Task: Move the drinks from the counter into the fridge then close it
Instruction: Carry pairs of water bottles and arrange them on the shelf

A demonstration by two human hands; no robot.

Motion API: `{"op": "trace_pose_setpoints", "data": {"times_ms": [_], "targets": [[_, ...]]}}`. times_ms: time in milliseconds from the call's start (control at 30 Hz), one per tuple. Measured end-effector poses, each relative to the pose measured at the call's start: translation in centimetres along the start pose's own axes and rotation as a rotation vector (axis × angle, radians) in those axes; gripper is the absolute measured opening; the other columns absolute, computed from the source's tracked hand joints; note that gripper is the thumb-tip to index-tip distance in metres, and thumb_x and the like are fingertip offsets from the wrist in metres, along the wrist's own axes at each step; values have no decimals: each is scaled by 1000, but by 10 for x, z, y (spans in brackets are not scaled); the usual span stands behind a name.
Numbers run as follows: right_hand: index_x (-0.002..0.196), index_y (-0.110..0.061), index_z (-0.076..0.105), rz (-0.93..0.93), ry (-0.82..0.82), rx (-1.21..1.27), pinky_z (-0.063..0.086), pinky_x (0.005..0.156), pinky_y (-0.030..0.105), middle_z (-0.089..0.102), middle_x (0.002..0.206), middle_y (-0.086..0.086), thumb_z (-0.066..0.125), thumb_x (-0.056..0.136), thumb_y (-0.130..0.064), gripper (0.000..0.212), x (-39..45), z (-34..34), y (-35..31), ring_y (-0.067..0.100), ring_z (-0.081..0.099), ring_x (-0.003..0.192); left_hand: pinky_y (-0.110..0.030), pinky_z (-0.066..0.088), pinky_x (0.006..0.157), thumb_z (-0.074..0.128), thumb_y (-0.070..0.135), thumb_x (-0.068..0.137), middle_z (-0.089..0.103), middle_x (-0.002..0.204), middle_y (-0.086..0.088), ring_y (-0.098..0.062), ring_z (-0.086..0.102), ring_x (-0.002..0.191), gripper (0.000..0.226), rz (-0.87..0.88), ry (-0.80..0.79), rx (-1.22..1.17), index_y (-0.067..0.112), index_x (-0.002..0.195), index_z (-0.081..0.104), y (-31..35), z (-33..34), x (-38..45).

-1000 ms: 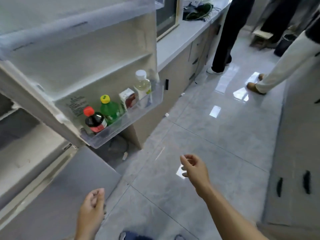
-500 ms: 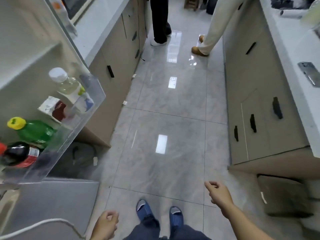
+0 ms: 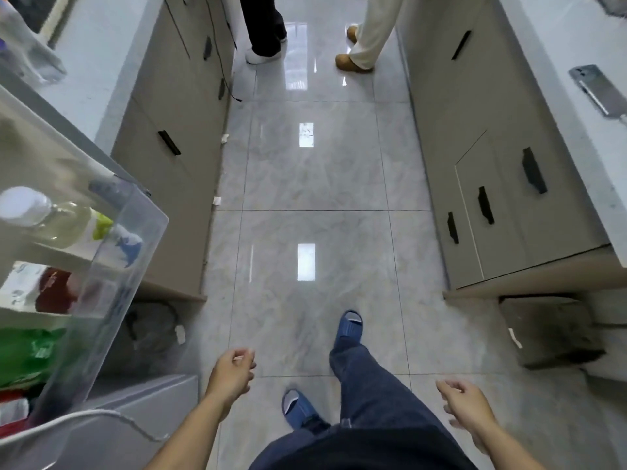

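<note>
The drinks sit in the clear fridge door bin (image 3: 112,266), up and left of the left hand (image 3: 234,371): a white-capped bottle (image 3: 51,215), a carton (image 3: 37,286), and what seems a green bottle (image 3: 27,354), blurred and partly cut off. Both hands hang loosely curled and hold nothing, the right hand (image 3: 468,408) nearest the right-side counter (image 3: 556,106).

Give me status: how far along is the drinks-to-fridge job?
Done: several drinks sit in the door shelf, including a white-capped bottle and a green bottle. In hand: nothing; left hand and right hand are empty. Left: the fridge door is open.
</note>
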State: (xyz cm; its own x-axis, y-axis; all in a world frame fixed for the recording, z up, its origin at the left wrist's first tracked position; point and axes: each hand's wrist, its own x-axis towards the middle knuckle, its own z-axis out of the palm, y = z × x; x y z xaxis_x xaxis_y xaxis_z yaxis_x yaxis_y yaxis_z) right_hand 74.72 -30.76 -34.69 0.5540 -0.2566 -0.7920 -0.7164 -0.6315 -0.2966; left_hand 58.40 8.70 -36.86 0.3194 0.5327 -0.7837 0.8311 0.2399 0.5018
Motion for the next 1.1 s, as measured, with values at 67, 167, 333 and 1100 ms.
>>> {"op": "trace_pose_setpoints", "data": {"times_ms": [67, 167, 333, 1100], "targets": [[102, -10, 63, 18, -28, 2, 54, 76, 41, 67, 95, 9, 64, 95, -29, 20, 15, -1, -15, 30, 64, 87, -33, 54, 65, 56, 35, 99, 70, 94, -3, -23, 65, 77, 11, 1, 5, 19, 25, 95, 57, 19, 5, 15], [109, -10, 61, 12, -75, -2, 52, 76, 39, 66, 95, 8, 63, 95, -28, 23, 42, -4, -51, 28, 62, 85, -32, 55, 64, 55, 36, 99, 70, 95, -3, -23, 66, 79, 13, -13, 37, 32, 24, 99, 58, 45, 11, 33], [110, -8, 62, -53, -138, -55, 49, 70, 35, 66, 102, 11, 62, 95, -29, 26, 89, -19, -154, 26, 59, 84, -31, 50, 64, 54, 31, 100, 70, 96, -9, -23, 61, 71, 13, -96, 124, 3, 19, 95, 58, 86, 17, 40], [98, -17, 62, -460, -298, -426, 49, 63, 33, 65, 90, 7, 62, 95, -36, 19, 172, 67, -600, 22, 58, 75, -31, 51, 68, 52, 31, 100, 70, 92, -9, -23, 61, 74, 22, -362, 237, -313, 11, 103, 62, 272, 4, 190]]}}
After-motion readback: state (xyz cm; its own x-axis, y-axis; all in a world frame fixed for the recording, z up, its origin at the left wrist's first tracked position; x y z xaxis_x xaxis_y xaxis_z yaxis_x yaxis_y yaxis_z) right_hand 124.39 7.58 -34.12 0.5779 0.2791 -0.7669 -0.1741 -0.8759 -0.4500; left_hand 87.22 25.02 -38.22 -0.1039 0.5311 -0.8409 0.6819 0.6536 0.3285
